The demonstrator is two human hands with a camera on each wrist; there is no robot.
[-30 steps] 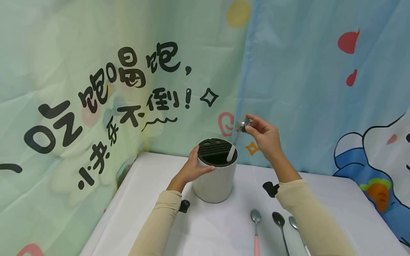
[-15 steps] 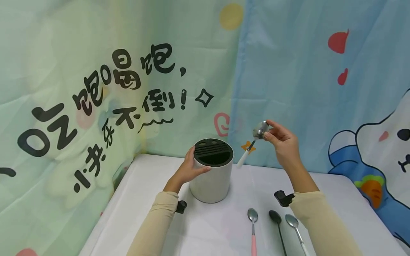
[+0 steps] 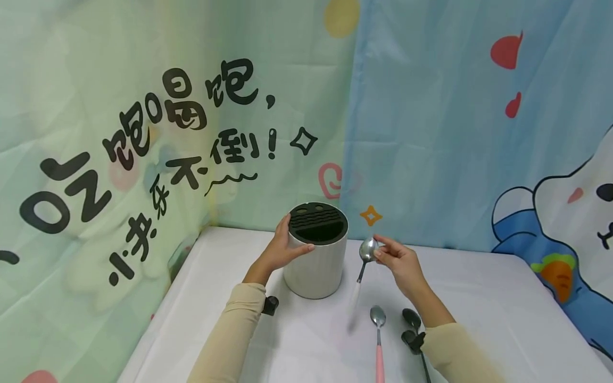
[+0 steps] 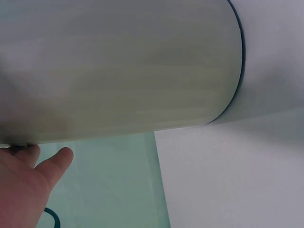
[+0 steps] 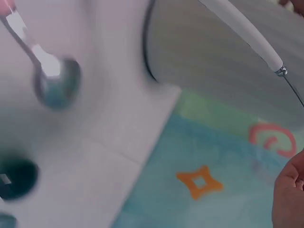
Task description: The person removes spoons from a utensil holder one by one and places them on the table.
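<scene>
A white utensil holder (image 3: pixel 313 271) with a black slotted top stands upright on the table. Against its upper left side rests my left hand (image 3: pixel 276 252), thumb across the front just below the rim and fingers round the side. Right of the holder, my right hand (image 3: pixel 401 266) pinches a spoon (image 3: pixel 368 250) by its metal bowl, between thumb and fingertips. Its white handle (image 5: pixel 247 35) hangs downward, tilted, apart from the holder. In the left wrist view the holder's wall (image 4: pixel 123 71) fills the upper part, and part of the left hand (image 4: pixel 21 183) shows at lower left.
On the white table (image 3: pixel 297 340), a pink-handled spoon (image 3: pixel 379 351) and a black spoon (image 3: pixel 412 318) lie near the front. The right sleeve (image 3: pixel 455 354) covers part of that area. Printed cloth (image 3: pixel 431 133) walls off the back and left.
The white-handled spoon has come out of the holder's top, moved right, then down beside it in the right hand. The left hand stays on the holder. The right sleeve now hides the silver spoon.
</scene>
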